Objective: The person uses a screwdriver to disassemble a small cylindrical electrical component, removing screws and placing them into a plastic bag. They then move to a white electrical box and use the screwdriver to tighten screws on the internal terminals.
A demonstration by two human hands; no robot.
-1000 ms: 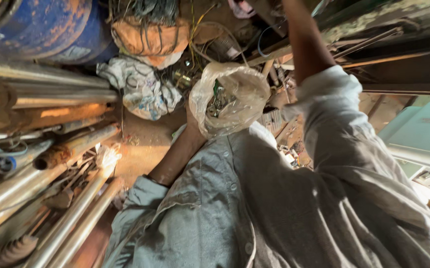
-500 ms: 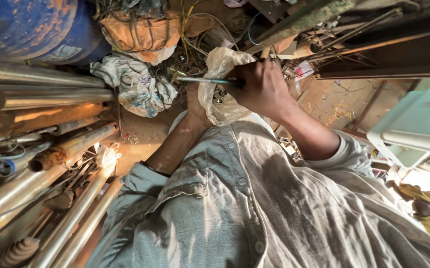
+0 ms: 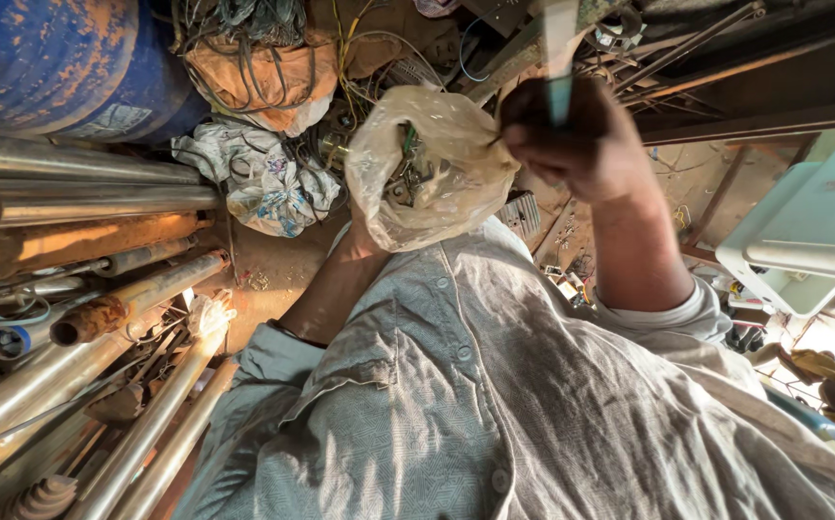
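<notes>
One clear plastic bag hangs just beside the right hand.

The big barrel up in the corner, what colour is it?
The barrel is blue with orange rust patches, seen in the head view.

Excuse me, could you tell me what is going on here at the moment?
A person in a grey shirt holds a clear plastic bag of small metal parts from below with the left hand, which the bag hides. The right hand grips a thin, blurred tool raised beside the bag. Metal pipes and a rusty blue drum lie alongside.
</notes>
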